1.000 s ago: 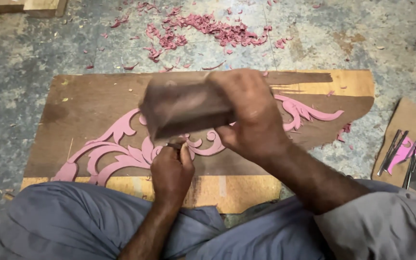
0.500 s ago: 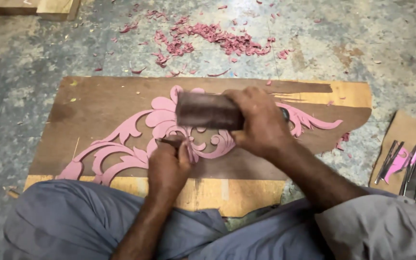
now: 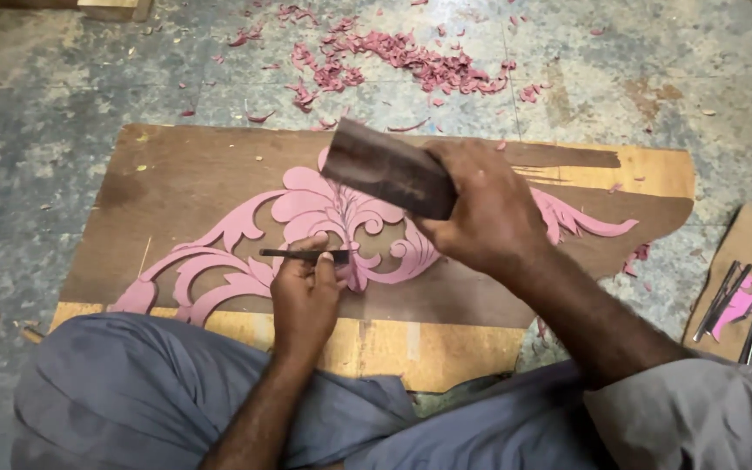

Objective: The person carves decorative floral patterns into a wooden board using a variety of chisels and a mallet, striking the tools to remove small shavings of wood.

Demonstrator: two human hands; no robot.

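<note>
Clenching chisel (image 3: 305, 255) and mallet (image 3: 389, 170), both grips.

Single view only, head-mounted, so no overlap with a second camera. It looks steeply down and slightly forward from the seated person's eye level. Close range: the wooden board (image 3: 176, 183) fills the mid-frame, its near edge running under the knees at the bottom of the frame, its far edge toward the top. The concrete floor (image 3: 45, 104) shows beyond the far edge and past the board's left and right edges. Both forearms enter from the bottom, left hand (image 3: 302, 296) centre, right hand (image 3: 485, 209) above and to its right.
</note>
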